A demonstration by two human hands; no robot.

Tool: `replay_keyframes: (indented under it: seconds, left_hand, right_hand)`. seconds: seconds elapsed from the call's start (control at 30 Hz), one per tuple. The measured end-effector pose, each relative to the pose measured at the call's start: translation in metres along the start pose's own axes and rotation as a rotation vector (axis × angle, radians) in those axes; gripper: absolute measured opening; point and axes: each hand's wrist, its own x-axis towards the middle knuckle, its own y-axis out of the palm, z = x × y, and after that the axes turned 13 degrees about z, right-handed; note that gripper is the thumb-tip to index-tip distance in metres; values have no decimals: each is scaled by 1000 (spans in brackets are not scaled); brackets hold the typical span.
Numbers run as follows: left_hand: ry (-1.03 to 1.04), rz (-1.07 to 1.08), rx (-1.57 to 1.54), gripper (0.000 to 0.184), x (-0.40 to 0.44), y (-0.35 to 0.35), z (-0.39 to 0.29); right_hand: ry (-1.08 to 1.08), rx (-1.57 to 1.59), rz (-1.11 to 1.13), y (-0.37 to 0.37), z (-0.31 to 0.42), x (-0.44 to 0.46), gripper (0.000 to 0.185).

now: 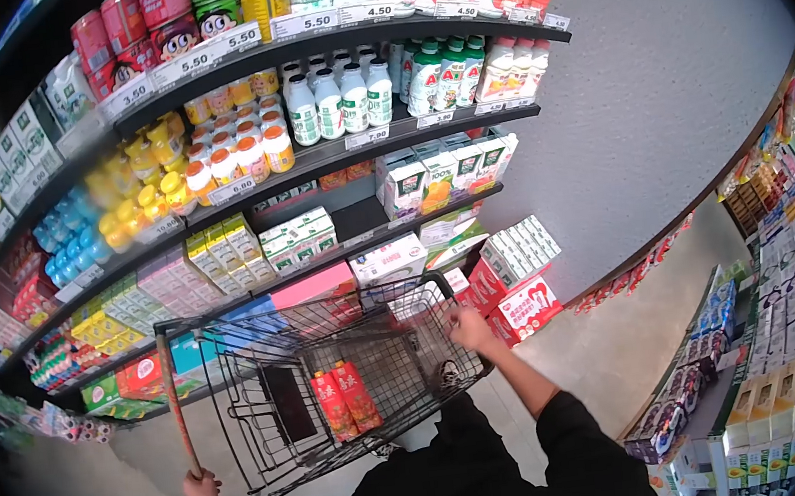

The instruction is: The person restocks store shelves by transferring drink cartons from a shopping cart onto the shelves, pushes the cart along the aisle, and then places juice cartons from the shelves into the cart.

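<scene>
A wire shopping cart (235,362) stands crosswise in front of me. My left hand (202,488) is wrapped round the near end of its brown push handle (173,397). At the opposite end of the basket, my right hand (469,328) is closed at the wire rim; its fingertips are partly hard to make out. Two red drink cartons, a left carton (333,406) and a right carton (357,396), lie side by side on the bottom of the cart. Neither hand touches them.
Beyond the cart curves a shelf of drinks, with white milk bottles (328,100) and orange-capped bottles (250,157). Stacked boxes (524,310) stand on the floor by the shelf end. More shelving with cartons (769,422) runs along the right. My shoe (448,374) shows through the wires.
</scene>
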Motion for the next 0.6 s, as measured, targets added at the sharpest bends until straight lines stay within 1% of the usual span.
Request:
replay_keyframes:
  seconds: [0.03, 0.07, 0.13, 0.17, 0.2, 0.27, 0.3, 0.37, 0.4, 0.47, 0.5, 0.53, 0.6]
  left_hand:
    - [-17, -28, 81, 13, 2, 0, 4]
    - [-15, -46, 90, 13, -1, -1, -5]
    - [-5, -140, 487, 22, -19, 3, -28]
    - [-70, -111, 410, 31, -28, 4, -43]
    - [-84, -131, 414, 31, -27, 7, -37]
    - [268, -549, 309, 39, -28, 21, -14]
    - [240, -568, 314, 39, -42, 28, -21]
    - [281, -701, 130, 39, -80, 56, -60]
    - [265, -718, 136, 39, -94, 74, -67]
    - [198, -719, -48, 38, -114, 112, -72]
    - [112, -670, -159, 37, -125, 134, -69]
    - [147, -665, -150, 37, -135, 159, -70]
    - [179, -631, -134, 37, -163, 207, -82]
  right_hand:
    - [-20, 36, -56, -16, 5, 18, 25]
    - [-41, 72, -109, -35, 12, 36, 27]
    - [-45, 42, -79, -66, 15, 80, 34]
    - [-113, -8, -129, -81, 17, 100, 37]
    - [-183, -59, -182, -95, 19, 120, 41]
    - [-214, -96, -184, -123, 25, 158, 53]
    - [-235, -120, -167, -136, 26, 176, 58]
    - [-272, -189, -139, -152, 25, 211, 67]
    - [-291, -182, -126, -156, 21, 226, 67]
    - [-395, -242, -189, -159, 12, 259, 66]
    - [-365, -255, -106, -166, 11, 272, 65]
    - [-350, -219, 7, -171, 9, 280, 64]
    - [-300, -307, 75, -160, 0, 302, 63]
